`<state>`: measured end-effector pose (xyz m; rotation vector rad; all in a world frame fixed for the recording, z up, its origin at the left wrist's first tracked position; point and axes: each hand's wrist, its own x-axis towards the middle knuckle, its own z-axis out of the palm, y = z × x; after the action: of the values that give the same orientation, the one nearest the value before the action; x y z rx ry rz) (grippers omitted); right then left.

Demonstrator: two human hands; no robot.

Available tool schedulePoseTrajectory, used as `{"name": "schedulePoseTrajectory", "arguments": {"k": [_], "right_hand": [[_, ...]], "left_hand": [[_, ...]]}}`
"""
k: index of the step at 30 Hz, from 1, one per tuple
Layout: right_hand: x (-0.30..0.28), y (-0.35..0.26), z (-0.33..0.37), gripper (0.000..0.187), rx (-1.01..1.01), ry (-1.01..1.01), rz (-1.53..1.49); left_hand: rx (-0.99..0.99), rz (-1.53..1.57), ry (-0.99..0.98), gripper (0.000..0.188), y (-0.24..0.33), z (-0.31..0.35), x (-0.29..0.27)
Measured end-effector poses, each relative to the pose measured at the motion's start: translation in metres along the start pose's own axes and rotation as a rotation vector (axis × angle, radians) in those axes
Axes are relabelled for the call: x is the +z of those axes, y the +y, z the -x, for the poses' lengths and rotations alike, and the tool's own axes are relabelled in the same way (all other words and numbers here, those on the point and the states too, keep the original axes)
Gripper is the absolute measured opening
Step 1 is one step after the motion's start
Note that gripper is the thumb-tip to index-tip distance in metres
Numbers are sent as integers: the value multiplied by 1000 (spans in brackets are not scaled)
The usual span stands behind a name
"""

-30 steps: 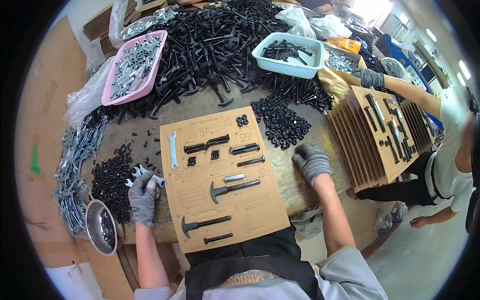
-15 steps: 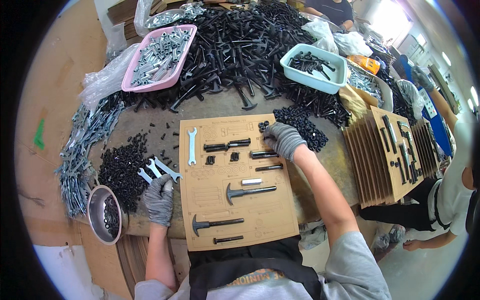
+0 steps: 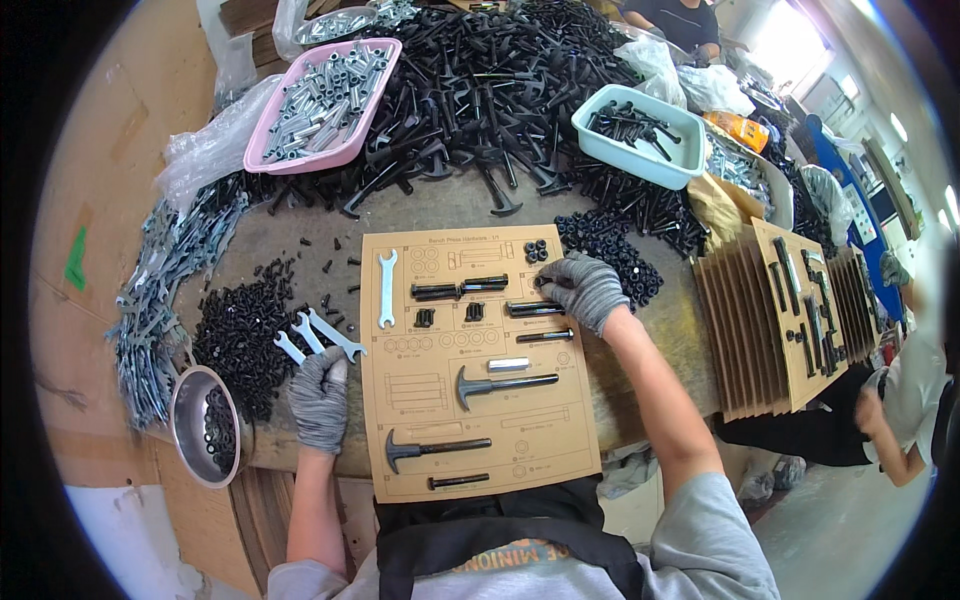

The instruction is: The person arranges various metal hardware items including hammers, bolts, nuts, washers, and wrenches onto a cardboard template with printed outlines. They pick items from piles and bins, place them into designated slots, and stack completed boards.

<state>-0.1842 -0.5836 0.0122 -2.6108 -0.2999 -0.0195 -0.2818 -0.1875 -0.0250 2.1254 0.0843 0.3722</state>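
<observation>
My gloved left hand (image 3: 319, 398) is closed around open-end wrenches (image 3: 318, 335), three of which fan out above the fingers. It stays just left of a brown cardboard sheet (image 3: 420, 360) printed with part outlines. My gloved right hand (image 3: 584, 288) is at the sheet's upper right edge, fingertips pinched down on the card; what they hold, if anything, is hidden. Just above them sits a small group of black nuts (image 3: 537, 250). Also on the sheet are another wrench (image 3: 387, 288), black bolts (image 3: 460, 288), a silver long nut (image 3: 508, 365) and two T-shaped black bolts (image 3: 507, 382).
Loose black nuts (image 3: 625, 258) lie right of the sheet, small black screws (image 3: 245, 335) left. A metal bowl (image 3: 178, 425) stands by the left edge. Behind are a pink tray (image 3: 255, 150), a pale blue tray (image 3: 640, 172) and heaped T-shaped bolts. Filled cards (image 3: 790, 310) stand right, near another person.
My right hand has shifted slightly down and right, uncovering the group of black nuts at the sheet's upper right. My left hand keeps its hold on the wrenches.
</observation>
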Motion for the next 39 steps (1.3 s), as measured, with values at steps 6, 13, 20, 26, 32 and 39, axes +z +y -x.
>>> {"name": "schedulePoseTrajectory", "arguments": {"k": [6,13,20,26,32,39], "right_hand": [[-12,-3,6,31,80,-27,57],[-6,-19,-10,24,-40,-53,178],[-16,3,3,25,-10,-65,214],[-15,2,2,17,3,-67,238],[-7,6,1,19,3,-27,215],[-8,10,14,23,-58,226,128]], "left_hand": [[332,-160,-83,21,78,-38,13],[569,-292,-445,29,147,-92,131],[658,-664,-785,30,174,-104,199],[623,-744,-813,27,172,-103,207],[622,-773,-803,25,175,-101,205],[602,-734,-766,28,179,-98,201]]}}
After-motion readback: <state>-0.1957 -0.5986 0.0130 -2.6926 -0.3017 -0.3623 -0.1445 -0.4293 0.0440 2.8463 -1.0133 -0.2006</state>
